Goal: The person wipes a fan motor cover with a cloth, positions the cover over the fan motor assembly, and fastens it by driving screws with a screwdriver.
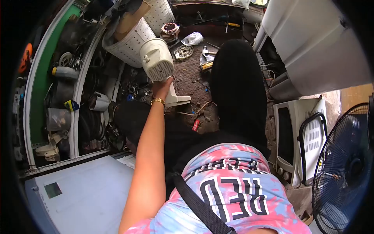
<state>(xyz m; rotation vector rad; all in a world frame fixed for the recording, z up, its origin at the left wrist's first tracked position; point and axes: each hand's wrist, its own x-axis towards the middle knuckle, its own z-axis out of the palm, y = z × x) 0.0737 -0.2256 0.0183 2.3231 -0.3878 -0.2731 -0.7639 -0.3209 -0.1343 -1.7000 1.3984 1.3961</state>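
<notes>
My left hand (pixel 161 89) is wrapped round the neck of a cream fan motor unit (pixel 159 58), just below its slotted housing. A gold bracelet is on the wrist. The unit's white base (pixel 177 100) rests near the floor beside my legs, and a cable runs from it to the right. My right hand is outside the view. On the floor beyond are a round slotted part (pixel 184 52), a clear plastic bag (pixel 192 38), a hammer (pixel 208 52) and a small red object (pixel 196 124).
Shelves with parts (pixel 64 97) line the left side, with white perforated baskets (pixel 134 43) at the back left. On the right stand a white microwave (pixel 298 134) and a black fan (pixel 346 167). A pale appliance top (pixel 85 191) lies lower left.
</notes>
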